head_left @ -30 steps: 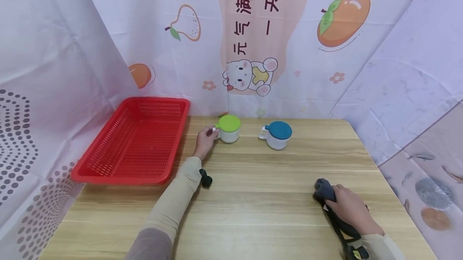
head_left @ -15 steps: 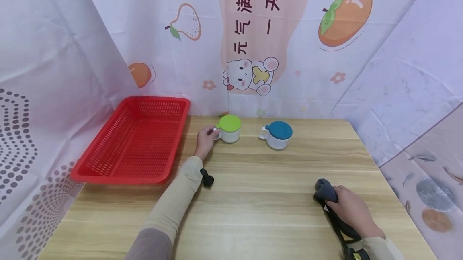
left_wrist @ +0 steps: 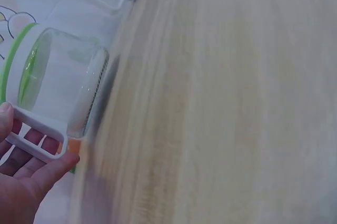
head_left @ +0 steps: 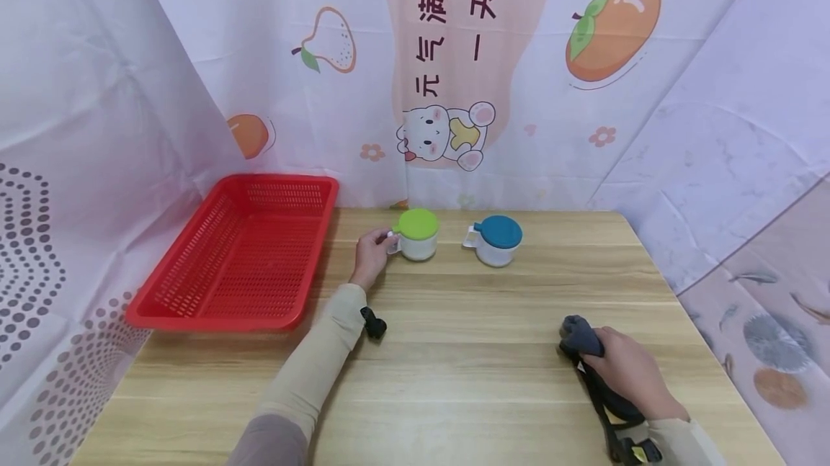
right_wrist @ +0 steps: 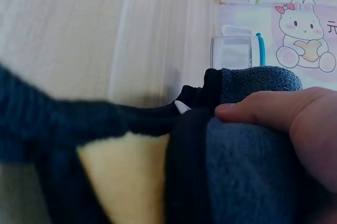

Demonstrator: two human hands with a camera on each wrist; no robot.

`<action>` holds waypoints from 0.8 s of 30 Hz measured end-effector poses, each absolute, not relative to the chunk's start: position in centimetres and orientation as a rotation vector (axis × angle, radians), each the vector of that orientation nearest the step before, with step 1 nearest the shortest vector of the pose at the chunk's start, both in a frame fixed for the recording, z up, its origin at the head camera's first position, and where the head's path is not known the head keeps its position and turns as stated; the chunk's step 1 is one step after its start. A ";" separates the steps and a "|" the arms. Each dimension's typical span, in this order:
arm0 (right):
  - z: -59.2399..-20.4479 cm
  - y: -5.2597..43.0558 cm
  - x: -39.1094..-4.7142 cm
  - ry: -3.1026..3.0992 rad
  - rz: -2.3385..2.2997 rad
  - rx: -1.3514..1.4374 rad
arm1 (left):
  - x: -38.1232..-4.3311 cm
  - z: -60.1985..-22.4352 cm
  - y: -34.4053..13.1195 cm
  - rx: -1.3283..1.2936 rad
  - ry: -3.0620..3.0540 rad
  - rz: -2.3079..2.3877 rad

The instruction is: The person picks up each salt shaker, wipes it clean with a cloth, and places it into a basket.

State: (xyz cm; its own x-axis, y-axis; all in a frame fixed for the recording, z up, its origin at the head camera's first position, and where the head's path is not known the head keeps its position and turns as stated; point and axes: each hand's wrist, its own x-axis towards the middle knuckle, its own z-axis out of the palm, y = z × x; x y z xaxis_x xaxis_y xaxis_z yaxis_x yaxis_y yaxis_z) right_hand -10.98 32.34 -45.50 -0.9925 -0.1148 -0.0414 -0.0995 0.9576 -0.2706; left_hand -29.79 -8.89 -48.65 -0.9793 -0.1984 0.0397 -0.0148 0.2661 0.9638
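Note:
My left hand [head_left: 371, 257] holds the white handle [left_wrist: 45, 134] of a clear jar with a green lid [head_left: 418, 224]. In the left wrist view the thumb and fingers close round that handle, and the jar is upright close to the tabletop. To its right stands a similar jar with a blue lid [head_left: 501, 233], its handle pointing left. At the right front, my right hand [head_left: 632, 372] grips a dark grey fuzzy cloth item [head_left: 581, 337] with black straps [head_left: 603, 408]. Its thumb lies over the cloth in the right wrist view; the other fingers are hidden.
A red perforated plastic basket [head_left: 292, 323] stands at the left of the wooden table [head_left: 467, 351]. Printed curtains [head_left: 357, 120] rise behind the table and along both sides. The jars stand near the table's back edge.
My left hand has shifted the green-lidded jar slightly to the right, nearer the blue-lidded one. My right hand keeps its grip on the grey cloth item, almost in the same place.

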 end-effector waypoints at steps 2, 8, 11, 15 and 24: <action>-45.4 32.3 -11.1 3.063 -0.431 -0.171 | -29.6 -48.5 -8.8 0.197 -2.368 -1.820; -45.0 32.1 -11.3 3.097 -0.480 -0.202 | -29.1 -48.1 -8.7 0.218 -2.361 -1.874; -44.8 31.8 -11.4 3.097 -0.507 -0.207 | -28.8 -47.9 -8.6 0.224 -2.367 -1.875; -44.7 31.4 -11.7 3.088 -0.547 -0.215 | -28.4 -47.7 -8.6 0.228 -2.381 -1.873; -44.3 30.6 -12.4 3.128 -0.609 -0.269 | -27.4 -47.1 -8.3 0.221 -2.406 -1.894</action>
